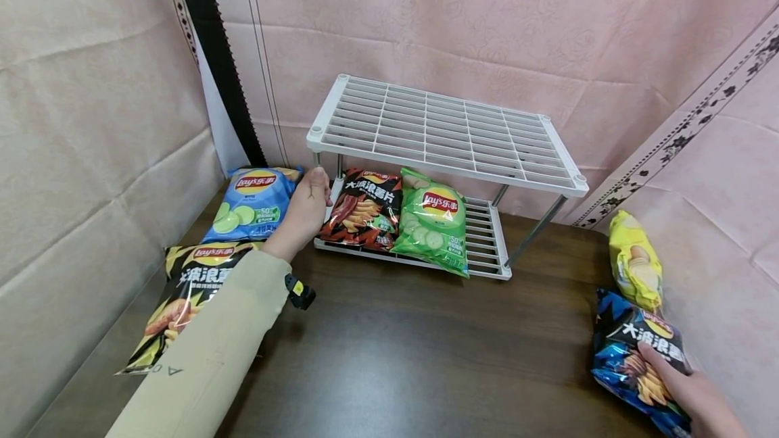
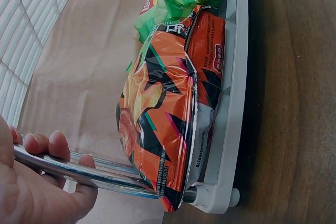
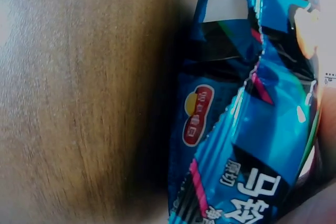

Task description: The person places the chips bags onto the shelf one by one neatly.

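Observation:
My left hand (image 1: 309, 203) curls its fingers round a metal post (image 2: 100, 177) at the left end of the white two-tier rack (image 1: 322, 137). On the rack's lower shelf, close to that hand, a red-and-black chip bag (image 1: 364, 211) leans beside a green chip bag (image 1: 433, 222). At the far right, my right hand (image 1: 700, 391) grips a dark blue chip bag (image 1: 639, 357), thumb across its front. The right wrist view shows that blue bag (image 3: 268, 114) close up, over the brown table, with its crimped end facing the camera.
Left of the rack lie a light blue chip bag (image 1: 255, 205) and a black-and-yellow chip bag (image 1: 182, 303), the latter partly behind my left sleeve. A yellow chip bag (image 1: 635, 259) stands by the right wall, just behind the blue one. Pink cloth walls (image 1: 487, 19) enclose the table (image 1: 395, 357).

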A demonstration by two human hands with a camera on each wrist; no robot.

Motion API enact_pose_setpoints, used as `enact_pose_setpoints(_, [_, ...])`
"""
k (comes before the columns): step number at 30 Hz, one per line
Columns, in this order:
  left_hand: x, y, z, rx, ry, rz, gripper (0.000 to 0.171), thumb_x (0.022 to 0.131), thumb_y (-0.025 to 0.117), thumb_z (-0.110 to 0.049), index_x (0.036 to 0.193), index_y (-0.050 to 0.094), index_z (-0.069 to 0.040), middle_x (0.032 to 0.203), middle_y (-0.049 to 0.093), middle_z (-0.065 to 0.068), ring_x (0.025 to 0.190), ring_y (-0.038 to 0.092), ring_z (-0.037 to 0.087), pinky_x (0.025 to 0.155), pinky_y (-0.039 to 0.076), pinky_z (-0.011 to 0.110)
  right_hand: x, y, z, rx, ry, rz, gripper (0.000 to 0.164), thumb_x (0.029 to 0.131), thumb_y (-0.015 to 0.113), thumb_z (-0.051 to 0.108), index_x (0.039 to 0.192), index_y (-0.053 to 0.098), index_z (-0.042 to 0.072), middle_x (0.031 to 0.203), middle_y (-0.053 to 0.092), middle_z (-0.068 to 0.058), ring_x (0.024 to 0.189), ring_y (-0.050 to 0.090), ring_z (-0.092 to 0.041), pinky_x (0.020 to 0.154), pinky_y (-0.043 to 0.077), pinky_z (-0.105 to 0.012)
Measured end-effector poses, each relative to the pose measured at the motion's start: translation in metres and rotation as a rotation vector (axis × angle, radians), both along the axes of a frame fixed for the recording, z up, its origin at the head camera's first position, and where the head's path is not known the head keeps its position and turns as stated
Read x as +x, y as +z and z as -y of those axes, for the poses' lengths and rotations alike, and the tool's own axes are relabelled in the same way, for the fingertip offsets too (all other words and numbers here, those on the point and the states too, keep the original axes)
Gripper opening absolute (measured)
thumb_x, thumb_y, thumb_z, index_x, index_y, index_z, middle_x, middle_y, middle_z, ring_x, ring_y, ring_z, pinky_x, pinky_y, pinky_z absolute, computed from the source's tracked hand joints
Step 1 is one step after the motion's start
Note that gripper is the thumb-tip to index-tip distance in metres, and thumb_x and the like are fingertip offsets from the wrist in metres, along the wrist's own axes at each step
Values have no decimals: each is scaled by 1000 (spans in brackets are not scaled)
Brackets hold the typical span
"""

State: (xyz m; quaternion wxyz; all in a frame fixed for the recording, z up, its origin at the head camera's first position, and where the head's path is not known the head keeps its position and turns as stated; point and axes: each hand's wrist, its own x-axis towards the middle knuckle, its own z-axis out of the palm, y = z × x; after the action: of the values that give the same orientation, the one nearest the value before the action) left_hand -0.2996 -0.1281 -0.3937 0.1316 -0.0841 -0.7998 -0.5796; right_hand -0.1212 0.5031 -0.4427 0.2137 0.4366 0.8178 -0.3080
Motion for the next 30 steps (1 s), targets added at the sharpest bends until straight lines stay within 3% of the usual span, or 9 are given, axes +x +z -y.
enact_pose_setpoints(6, [1, 0, 0, -10, 8, 11, 56, 99, 13, -58, 94, 38, -7, 85, 43, 15, 87, 50, 44, 70, 36, 38, -1, -2, 0, -7, -15, 27, 148, 62, 32, 98, 138, -9, -23, 123, 18, -37, 109, 31, -47, 85, 44, -52])
enact_pose_setpoints(13, [0, 0, 0, -6, 7, 11, 56, 99, 13, -58, 93, 38, -8, 84, 43, 14, 86, 50, 43, 71, 36, 39, -2, 3, 2, -2, -5, 11, 142, 69, 35, 94, 138, -8, -23, 124, 20, -37, 107, 37, -47, 84, 47, -51])
enact_pose_setpoints(16, [0, 0, -1, -8, 7, 3, 54, 101, 13, -55, 93, 38, -7, 85, 44, 17, 83, 49, 38, 71, 36, 39, -2, 4, -3, -61, -25, 25, 142, 69, 31, 94, 138, -12, -22, 123, 19, -37, 105, 39, -47, 82, 48, -49])
enact_pose_setpoints(22, [-1, 1, -2, -9, 5, -5, 53, 101, 14, -53, 93, 37, -7, 85, 44, 20, 86, 50, 42, 71, 37, 38, -2, 0, -18, -257, -78, 20, 138, 72, 29, 92, 138, -19, -18, 123, 20, -37, 103, 42, -44, 82, 49, -46])
enact_pose_setpoints(30, [-1, 0, -1, -13, 10, -2, 54, 100, 14, -56, 93, 38, -9, 84, 43, 13, 84, 50, 41, 69, 36, 38, -3, -3, -17, -228, -60, 46, 142, 69, 35, 93, 138, -22, -17, 125, 18, -37, 104, 41, -46, 81, 50, -48])
